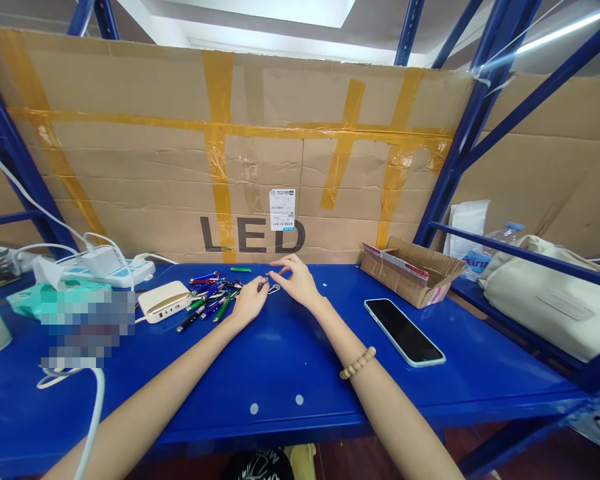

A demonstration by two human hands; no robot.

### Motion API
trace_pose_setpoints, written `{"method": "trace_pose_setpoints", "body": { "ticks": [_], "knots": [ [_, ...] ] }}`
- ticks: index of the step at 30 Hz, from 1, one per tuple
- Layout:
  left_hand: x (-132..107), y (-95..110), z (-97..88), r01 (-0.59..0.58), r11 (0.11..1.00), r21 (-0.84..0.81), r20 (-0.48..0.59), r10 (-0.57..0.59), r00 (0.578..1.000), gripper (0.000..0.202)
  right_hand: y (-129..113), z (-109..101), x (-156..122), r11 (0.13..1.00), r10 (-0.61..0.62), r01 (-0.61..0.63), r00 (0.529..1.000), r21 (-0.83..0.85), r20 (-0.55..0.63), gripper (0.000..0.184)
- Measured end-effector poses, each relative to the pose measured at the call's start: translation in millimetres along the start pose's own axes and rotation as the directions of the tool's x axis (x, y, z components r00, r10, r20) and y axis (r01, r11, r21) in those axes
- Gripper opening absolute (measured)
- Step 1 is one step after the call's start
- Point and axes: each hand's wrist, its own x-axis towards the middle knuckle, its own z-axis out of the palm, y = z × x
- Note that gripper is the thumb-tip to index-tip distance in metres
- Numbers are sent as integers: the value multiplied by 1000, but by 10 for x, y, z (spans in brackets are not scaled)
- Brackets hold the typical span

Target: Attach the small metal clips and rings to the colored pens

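- From where I stand, two bare hands meet over a blue table (280, 373), nearly touching.
- The left hand (250, 300) is curled, its fingertips gripping a small dark piece (263, 284); the fingers hide most of it, so I cannot tell what it is.
- That piece looks light and hard, and perhaps slippery if its surface is smooth; a fingertip pinch around its middle should suit it.
- Between the hands, near the left fingertips, lies a silvery metal clasp (275, 289), probably stiff, best taken by its edge; whether it joins the piece is unclear.
- The right hand (296, 283) arches in from the right, fingers extended, thumb and forefinger close together; I cannot tell whether they pinch anything.
- Just left of the left hand is a loose pile of slim coloured sticks (210, 293), blue, green and black; they look rigid, light and likely to roll, so mid-barrel seems the place to hold one.
- Both forearms reach forward and inward, the right wearing a beaded bracelet (359, 364).
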Motion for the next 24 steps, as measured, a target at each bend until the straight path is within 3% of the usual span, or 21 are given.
{"method": "trace_pose_setpoints", "body": {
  "ticks": [5, 10, 14, 19, 24],
  "knots": [
    [-32, 45, -21, 12, 998, -54, -53, -15, 998, 21, 72, -252, 13, 917, 275, -283, 959, -283, -67, 22],
    [-58, 72, -27, 7, 999, -37, -49, -9, 999, 30, 188, -439, 31, 764, 543, -502, 840, -406, -16, 27],
    [-49, 65, -15, 50, 997, -55, -57, -53, 997, 34, 202, -468, 32, 715, 613, -548, 790, -434, 14, 24],
    [-33, 58, -7, 127, 987, -103, -20, -129, 991, 37, 218, -406, 10, 697, 624, -520, 779, -494, 58, 24],
    [-59, 102, -15, -55, 993, -107, -58, 49, 997, 39, 303, -344, -15, 696, 614, -482, 784, -531, 93, 18]
  ]
}}
